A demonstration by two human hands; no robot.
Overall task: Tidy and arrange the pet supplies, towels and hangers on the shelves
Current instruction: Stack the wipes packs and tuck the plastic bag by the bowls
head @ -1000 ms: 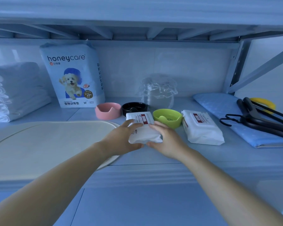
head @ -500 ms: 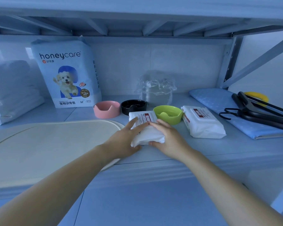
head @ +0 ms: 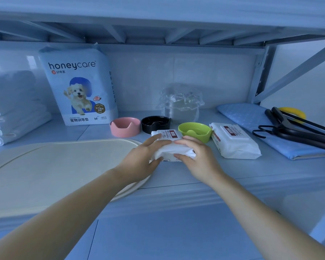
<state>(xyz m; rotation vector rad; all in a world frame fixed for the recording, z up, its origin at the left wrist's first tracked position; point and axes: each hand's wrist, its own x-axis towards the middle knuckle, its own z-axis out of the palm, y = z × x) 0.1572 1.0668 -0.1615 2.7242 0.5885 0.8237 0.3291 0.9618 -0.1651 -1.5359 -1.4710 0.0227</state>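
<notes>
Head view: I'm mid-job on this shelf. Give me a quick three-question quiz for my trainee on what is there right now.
1. True or false: the left hand and the right hand hold the same wipes pack.
2. Which colour of bowl stands nearest the loose pack? A pink, B black, C green.
3. Fill in: the hangers lie on a pad coloured ____.

Key: 1 true. 2 C, the green bowl. 3 blue.
</notes>
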